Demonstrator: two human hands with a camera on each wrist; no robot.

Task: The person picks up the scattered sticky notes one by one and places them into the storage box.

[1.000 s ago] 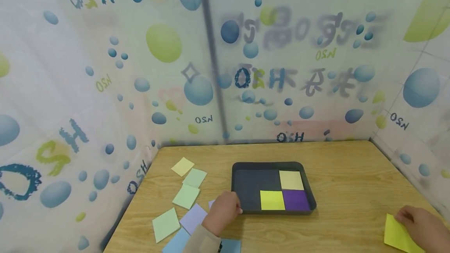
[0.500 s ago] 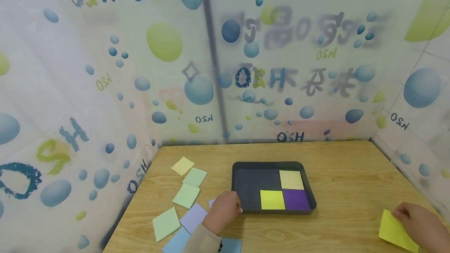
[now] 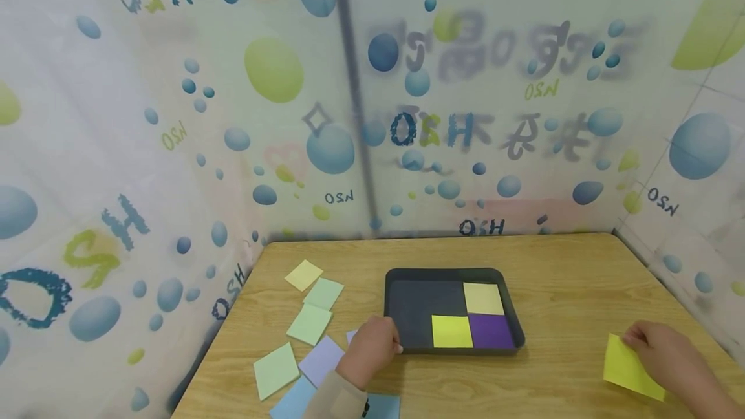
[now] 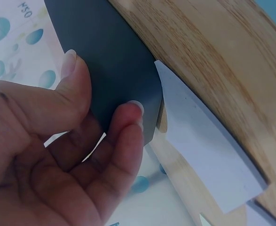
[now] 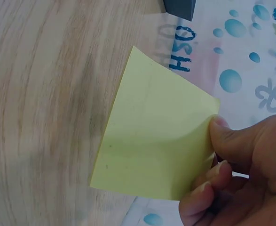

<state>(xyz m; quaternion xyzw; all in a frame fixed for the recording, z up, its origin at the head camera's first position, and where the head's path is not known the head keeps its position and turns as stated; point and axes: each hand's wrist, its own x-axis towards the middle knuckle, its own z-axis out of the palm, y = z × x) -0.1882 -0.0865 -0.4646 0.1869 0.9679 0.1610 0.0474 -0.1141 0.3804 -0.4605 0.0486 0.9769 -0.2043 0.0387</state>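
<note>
My left hand [image 3: 372, 349] grips the near-left corner of a dark grey tray [image 3: 454, 351]; in the left wrist view the thumb and curled fingers close on the tray's wall [image 4: 114, 52]. Inside the tray lie a pale yellow sticky note [image 3: 483, 299], a bright yellow one [image 3: 451, 332] and a purple one [image 3: 491, 331], edge to edge in its right part. At the right, my right hand [image 3: 669, 351] pinches a yellow sticky note [image 3: 627, 370] by one edge between thumb and fingers. In the right wrist view this sheet [image 5: 156, 132] tilts above the wooden table, slightly bent.
Left of the tray, loose notes are spread on the table [image 3: 570, 290]: a pale yellow one [image 3: 303, 275], several pale green ones [image 3: 276, 371], lilac ones [image 3: 321, 359] and blue ones [image 3: 293, 399]. A patterned curtain [image 3: 465, 83] borders the table's back and sides.
My right hand has moved left and slightly away from me, toward the tray, carrying the yellow sticky note. My left hand and the tray have stayed in place.
</note>
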